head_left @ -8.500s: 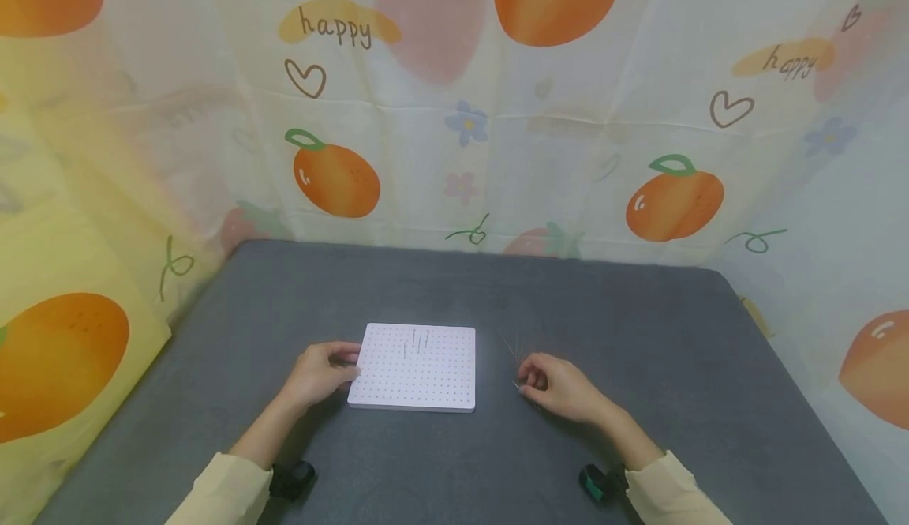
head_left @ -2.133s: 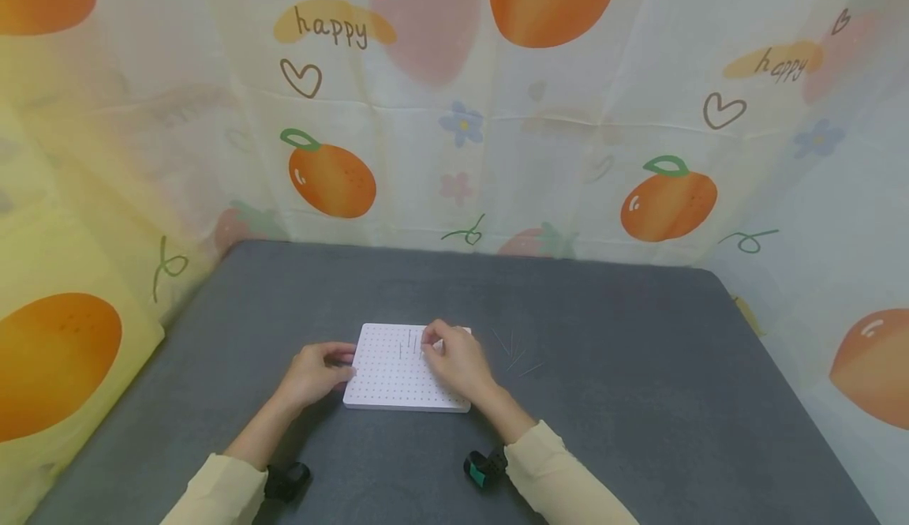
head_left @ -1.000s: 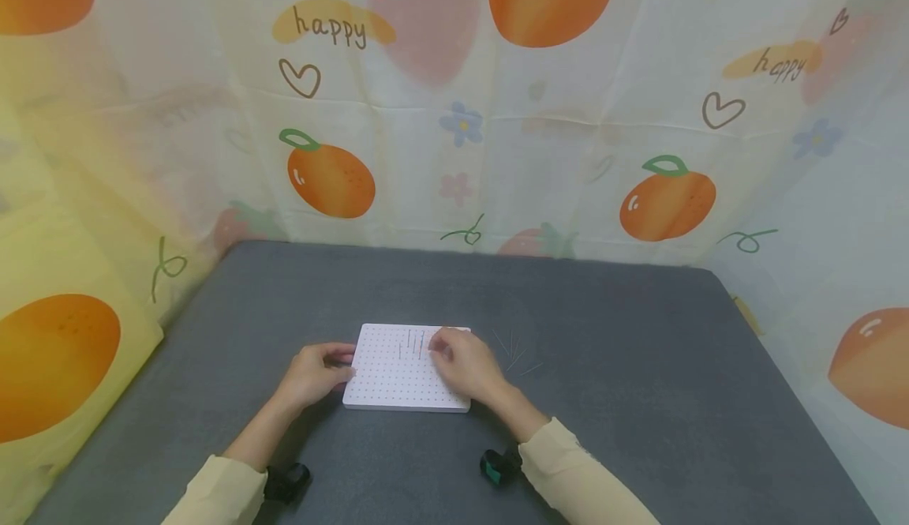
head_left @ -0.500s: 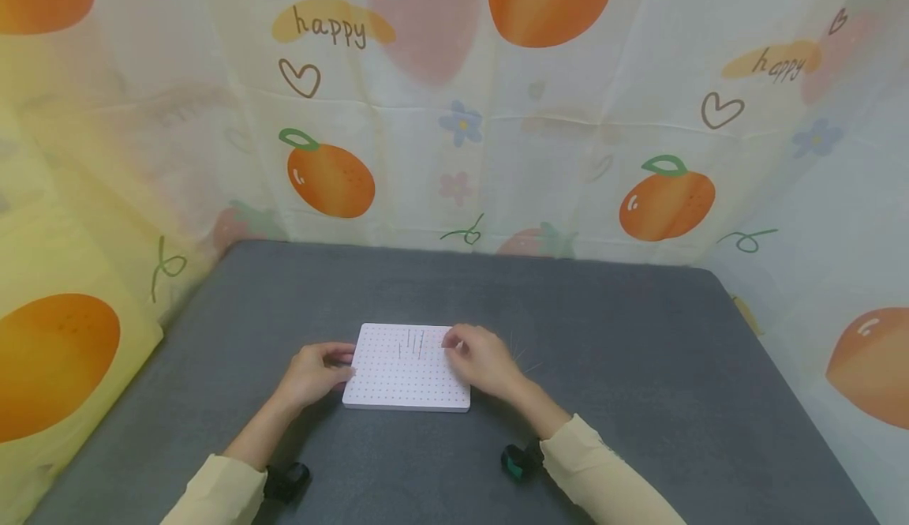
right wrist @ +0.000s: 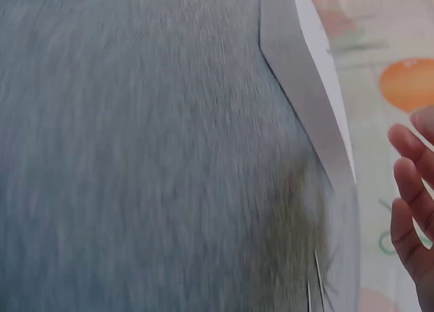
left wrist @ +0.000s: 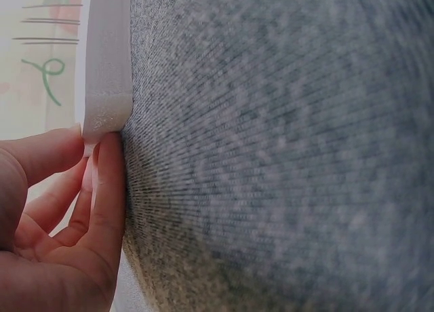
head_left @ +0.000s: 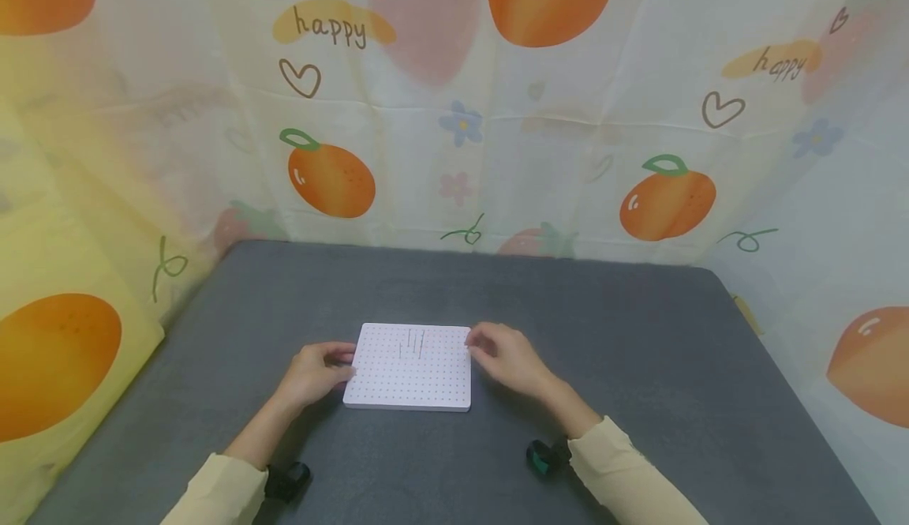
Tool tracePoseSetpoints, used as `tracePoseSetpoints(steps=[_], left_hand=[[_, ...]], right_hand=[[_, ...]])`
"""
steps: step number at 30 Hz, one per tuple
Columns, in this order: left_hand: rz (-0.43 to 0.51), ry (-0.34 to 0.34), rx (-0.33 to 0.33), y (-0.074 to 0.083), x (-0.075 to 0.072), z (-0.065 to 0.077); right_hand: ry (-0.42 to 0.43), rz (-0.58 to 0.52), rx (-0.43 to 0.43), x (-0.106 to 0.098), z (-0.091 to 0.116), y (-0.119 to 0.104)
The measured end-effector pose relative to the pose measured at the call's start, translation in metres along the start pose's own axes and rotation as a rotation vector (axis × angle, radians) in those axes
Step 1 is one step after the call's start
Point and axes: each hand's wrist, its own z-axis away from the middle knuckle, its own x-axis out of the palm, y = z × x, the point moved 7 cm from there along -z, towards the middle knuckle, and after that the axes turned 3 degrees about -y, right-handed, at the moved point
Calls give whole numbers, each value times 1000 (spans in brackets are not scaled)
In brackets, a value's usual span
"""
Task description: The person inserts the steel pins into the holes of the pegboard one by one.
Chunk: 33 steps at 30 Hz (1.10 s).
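A white board with rows of small holes (head_left: 405, 387) lies flat on the table. Several thin needle-like sticks (head_left: 415, 342) stand upright in its far part; the left wrist view shows these sticks (left wrist: 51, 20) as well. My left hand (head_left: 312, 375) holds the board's left edge, thumb above and fingers beneath, as the pinched corner (left wrist: 105, 115) shows. Over the board's right edge, my right hand (head_left: 511, 359) hovers with loosely bent fingers and nothing between them; in the right wrist view these fingers (right wrist: 407, 183) are spread apart.
Some loose thin sticks (right wrist: 315, 281) lie on the table just right of the board, hidden behind my right hand in the head view. The dark grey table (head_left: 639, 351) ends at a fruit-printed curtain (head_left: 540, 178) at the back and sides.
My right hand has left the upright sticks and moved rightward to the board's right edge. One more stick stands in the board than about two seconds ago. My left hand stays put.
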Motion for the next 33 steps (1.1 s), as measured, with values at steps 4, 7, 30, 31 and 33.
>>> tracePoseSetpoints(steps=[4,7,30,31,33], left_hand=[[-4,-2,4,0,0,-1],[-6,-2,1,0,0,-1],[4,-3,13,2,-1,1],[6,-4,14,2,-1,1],[7,-7,17,2,-1,2]], right_hand=[[11,-8,14,-9,6,10],[28,-17,15,-16,12,17],[-83,-39,49,-33,41,65],[-88,-31,47,-33,42,66],[-96,-17,43,-33,44,68]])
